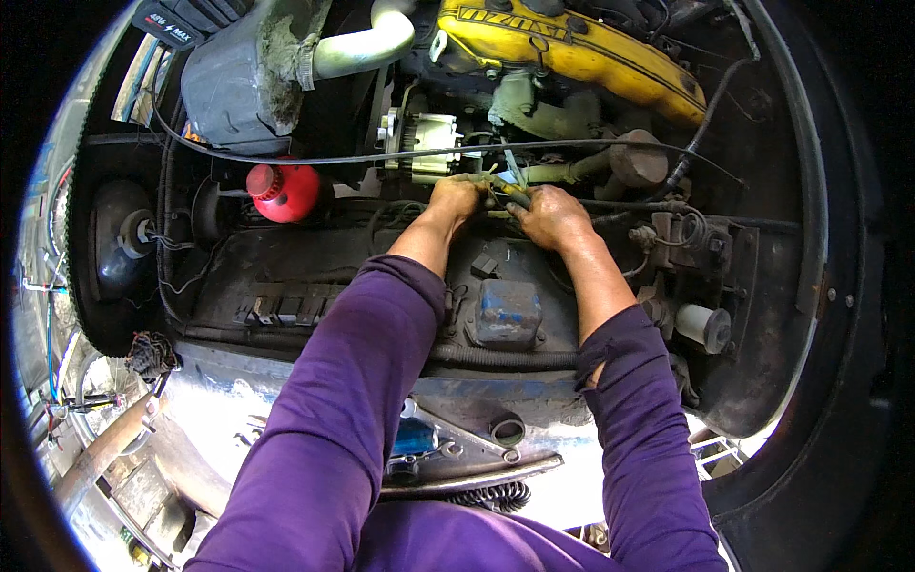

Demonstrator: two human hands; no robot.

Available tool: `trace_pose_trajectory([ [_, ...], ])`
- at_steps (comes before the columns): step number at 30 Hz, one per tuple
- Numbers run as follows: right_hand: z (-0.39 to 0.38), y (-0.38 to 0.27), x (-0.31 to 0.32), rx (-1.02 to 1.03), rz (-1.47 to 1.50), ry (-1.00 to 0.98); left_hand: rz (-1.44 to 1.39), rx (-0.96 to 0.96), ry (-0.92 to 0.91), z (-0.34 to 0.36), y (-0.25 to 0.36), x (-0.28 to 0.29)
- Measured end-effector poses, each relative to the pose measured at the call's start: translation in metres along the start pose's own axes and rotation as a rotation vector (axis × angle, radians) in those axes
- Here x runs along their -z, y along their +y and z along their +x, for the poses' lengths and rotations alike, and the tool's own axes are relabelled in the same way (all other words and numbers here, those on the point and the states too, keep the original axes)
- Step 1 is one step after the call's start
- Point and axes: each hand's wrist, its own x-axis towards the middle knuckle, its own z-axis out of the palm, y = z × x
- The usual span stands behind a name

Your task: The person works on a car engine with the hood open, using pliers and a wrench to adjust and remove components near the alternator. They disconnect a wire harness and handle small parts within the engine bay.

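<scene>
Both my arms, in purple sleeves, reach forward into an engine bay. My right hand [553, 217] is closed on a slim tool with a yellow-green grip [516, 194]; whether it is a pair of pliers I cannot tell. Close on its left, my left hand [457, 195] has its fingers bent together at the tool's other side; what they pinch is too small to make out. Just beyond the left hand sits a silver alternator [431, 143]. A thin black cable [381, 155] stretches across the bay in front of it.
A yellow engine cover [581, 62] and a pale air pipe [367, 48] lie at the far side. Left stands a red round reservoir [286, 195]. Below my hands is a worn blue box-shaped cover [507, 313]. Wrenches [456, 448] rest on the near metal ledge.
</scene>
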Motion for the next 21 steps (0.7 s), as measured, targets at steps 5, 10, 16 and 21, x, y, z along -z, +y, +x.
trace_pose_trajectory([
  [5, -0.002, -0.007, -0.003, 0.002, -0.004, -0.014, 0.447, -0.012, -0.151, 0.003, 0.008, 0.006],
  [10, -0.006, -0.010, -0.002, 0.002, -0.002, -0.010, 0.859, -0.074, -0.311, 0.003, 0.020, 0.011],
  [16, 0.000, -0.001, -0.004, -0.071, -0.043, -0.086, 0.896, -0.074, -0.327, 0.004, 0.019, 0.013],
  [21, 0.009, 0.019, -0.009, -0.123, 0.033, -0.051, 0.841, -0.106, -0.267, 0.004, 0.010, 0.011],
])
